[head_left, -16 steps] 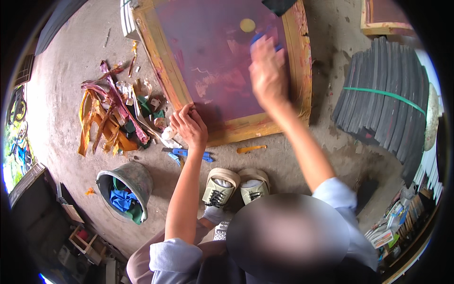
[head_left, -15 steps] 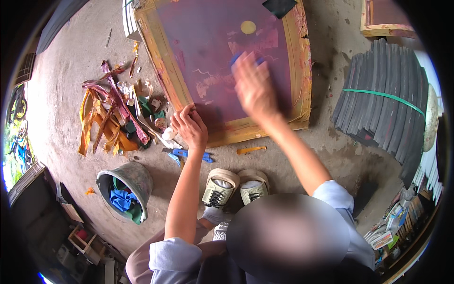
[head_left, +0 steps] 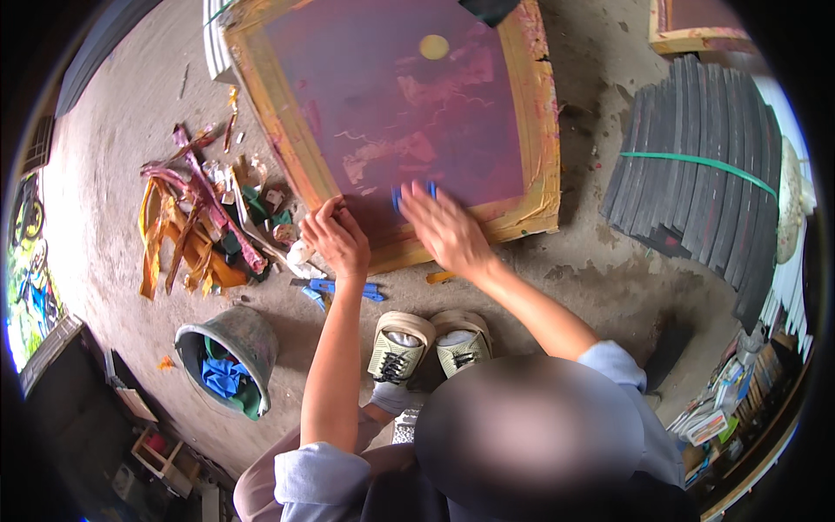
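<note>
A large screen-printing frame (head_left: 541, 113) with taped, ochre-stained wooden sides stands tilted before me, its purple mesh (head_left: 365, 96) facing up. My left hand (head_left: 337, 239) holds the frame's near left corner with curled fingers. Low on the mesh, my right hand (head_left: 445, 230) presses a small blue piece (head_left: 401, 197) against the surface. Most of that piece is hidden under the fingers, so its kind does not show. A pale yellow disc shape (head_left: 433, 47) shows higher on the mesh.
Peeled tape scraps (head_left: 196, 217) lie left of the frame. Near my shoes (head_left: 404, 348) are a blue utility knife (head_left: 348, 288) and a tipped bucket (head_left: 235, 344) with blue and green cloths. Dark strips (head_left: 696, 165) bound by a green band stand at right.
My right hand has slid down and left over the mesh with the blue piece, toward the near edge. The left hand keeps its hold on the corner. The whole view has shifted slightly.
</note>
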{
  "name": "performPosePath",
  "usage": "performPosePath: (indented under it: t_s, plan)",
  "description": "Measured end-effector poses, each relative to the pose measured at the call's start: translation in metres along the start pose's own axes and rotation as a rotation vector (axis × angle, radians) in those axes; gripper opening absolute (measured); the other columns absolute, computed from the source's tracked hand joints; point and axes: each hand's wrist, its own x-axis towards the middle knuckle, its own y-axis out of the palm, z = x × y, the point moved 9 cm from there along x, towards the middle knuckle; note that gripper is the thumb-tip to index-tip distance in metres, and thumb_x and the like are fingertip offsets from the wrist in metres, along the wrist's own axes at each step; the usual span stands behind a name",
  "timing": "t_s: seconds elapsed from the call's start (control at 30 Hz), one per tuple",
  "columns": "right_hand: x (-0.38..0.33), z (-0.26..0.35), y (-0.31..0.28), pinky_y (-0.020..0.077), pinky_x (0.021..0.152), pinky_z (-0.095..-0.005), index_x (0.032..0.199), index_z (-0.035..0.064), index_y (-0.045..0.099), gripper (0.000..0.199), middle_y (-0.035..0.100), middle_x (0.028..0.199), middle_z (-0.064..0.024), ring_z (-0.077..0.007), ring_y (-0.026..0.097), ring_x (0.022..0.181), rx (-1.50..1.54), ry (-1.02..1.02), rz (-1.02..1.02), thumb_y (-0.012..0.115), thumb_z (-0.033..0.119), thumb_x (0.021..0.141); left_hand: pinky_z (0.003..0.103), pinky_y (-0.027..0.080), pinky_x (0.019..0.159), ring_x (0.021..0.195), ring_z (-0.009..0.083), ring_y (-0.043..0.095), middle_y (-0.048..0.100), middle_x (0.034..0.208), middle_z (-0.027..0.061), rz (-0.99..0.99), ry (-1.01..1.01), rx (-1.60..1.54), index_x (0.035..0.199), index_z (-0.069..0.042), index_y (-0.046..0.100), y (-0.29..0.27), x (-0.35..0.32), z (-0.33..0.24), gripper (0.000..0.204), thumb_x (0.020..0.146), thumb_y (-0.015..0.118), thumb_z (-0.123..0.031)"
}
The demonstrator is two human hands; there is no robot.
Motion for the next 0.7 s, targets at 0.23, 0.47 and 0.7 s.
performPosePath:
  t_s: [0.23, 0.47, 0.7]
  plan:
    - [-0.020, -0.123, -0.073, 0.0168, 0.120, -0.0425, 0.146, 0.0097, 0.036, 0.050, 0.030, 0.154, -0.0064, -0.0219, 0.023, 0.145, -0.182, 0.221, -0.200, 0.041, 0.006, 0.097, 0.043, 0.035, 0.085, 0.093, 0.0311, 0.048, 0.055, 0.095, 0.0097, -0.009, 0.020, 0.010, 0.105, -0.007, 0.056, -0.002, 0.002, -0.011, 0.015, 0.090, 0.054, -0.010]
    - [-0.100, -0.039, -0.007, 0.0152, 0.121, -0.0436, 0.143, 0.0157, 0.042, 0.049, 0.034, 0.153, -0.0021, -0.0161, 0.028, 0.143, -0.177, 0.016, 0.138, 0.051, 0.019, 0.095, 0.045, 0.033, 0.090, 0.096, 0.0306, 0.046, 0.052, 0.094, 0.0097, 0.039, -0.021, 0.017, 0.108, -0.006, 0.053, 0.000, 0.001, -0.003, 0.017, 0.092, 0.053, -0.011]
    - [-0.038, -0.101, -0.051, 0.0167, 0.120, -0.0466, 0.145, 0.0100, 0.039, 0.052, 0.034, 0.153, -0.0076, -0.0226, 0.026, 0.144, -0.074, 0.473, -0.298, 0.052, 0.011, 0.094, 0.045, 0.033, 0.089, 0.096, 0.0304, 0.046, 0.052, 0.095, 0.0103, 0.040, 0.019, 0.000, 0.109, -0.006, 0.052, 0.004, 0.002, -0.011, 0.019, 0.091, 0.054, -0.010]
